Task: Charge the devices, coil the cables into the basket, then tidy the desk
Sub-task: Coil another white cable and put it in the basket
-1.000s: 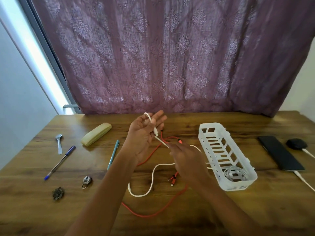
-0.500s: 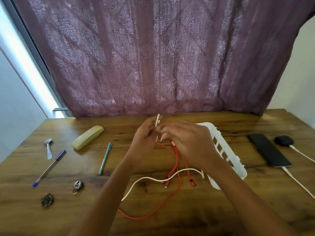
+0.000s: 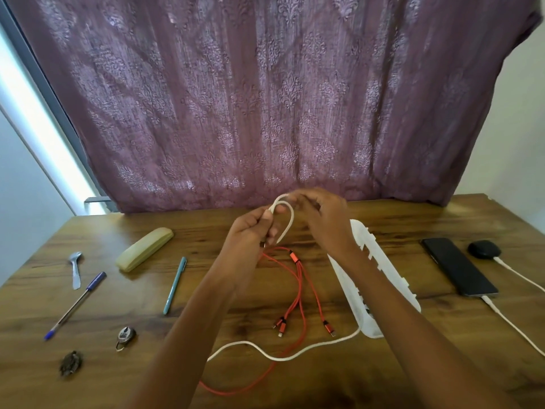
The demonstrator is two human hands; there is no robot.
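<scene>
Purple patterned curtain (image 3: 265, 98) fills the back, wooden desk (image 3: 206, 290) below it. White slotted basket (image 3: 380, 278) sits right of centre, partly hidden behind the right forearm. Black phone (image 3: 458, 267) lies right of basket with a white charging lead (image 3: 513, 323) plugged into its near end; a black rounded device (image 3: 483, 250) just beyond it, also with a white lead. Both hands raised above desk centre: left hand (image 3: 250, 231) fingers closed, pinching the white cable (image 3: 287, 221) near its end; right hand (image 3: 323, 216) fingers curled over the top of the loop, so cable arches between the two hands. Rest of the white cable trails on the desk toward the basket. Red multi-head cable (image 3: 298, 290) lies loose under the hands. Left side: beige case (image 3: 144, 248), teal pen (image 3: 175, 284), blue pen (image 3: 75, 305), spoon (image 3: 75, 268), small padlock (image 3: 126, 336), dark crumpled object (image 3: 70, 363).
</scene>
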